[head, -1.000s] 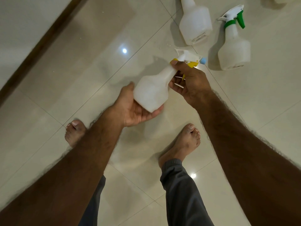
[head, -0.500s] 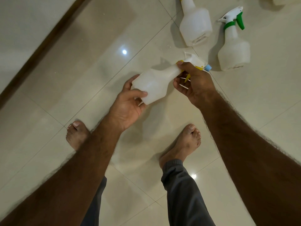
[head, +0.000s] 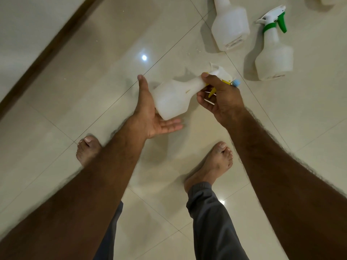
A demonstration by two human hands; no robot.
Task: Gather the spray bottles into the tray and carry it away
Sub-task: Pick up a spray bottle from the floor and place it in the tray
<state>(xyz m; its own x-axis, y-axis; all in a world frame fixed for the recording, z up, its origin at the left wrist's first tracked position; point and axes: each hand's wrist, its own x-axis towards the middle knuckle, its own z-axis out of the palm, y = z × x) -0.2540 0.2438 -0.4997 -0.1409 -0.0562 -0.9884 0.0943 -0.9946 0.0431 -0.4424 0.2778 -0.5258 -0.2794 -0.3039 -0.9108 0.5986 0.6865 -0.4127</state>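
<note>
A: Where is the bottle with the yellow trigger?

B: That spray bottle (head: 171,99) is off the floor (head: 93,76), held between both hands above the tiles, lying nearly on its side with the base toward the person's left and the spray head toward the right.

A: How is the right hand placed?

B: The right hand (head: 218,96) is wrapped around the neck just under the white head, thumb on top and fingers curled beneath by the yellow trigger; a blue nozzle tip pokes out past the knuckles.

A: And the left one?

B: The left hand (head: 150,113) lies flat and spread, palm up, fingers stretched out under the bottle's base and thumb pointing away along its side. It cradles rather than grips (whether the palm truly touches the base I cannot tell).

A: Other bottles?

B: Two stand on the floor toward the far right corner of the view: a plain white bottle (head: 230,29) whose top is cut off by the frame edge, and just beside it, to its right, a green-trigger bottle (head: 273,57).

A: Anything nearer?

B: Two bare feet on the tiles, below the hands, with grey trouser cuffs
</note>
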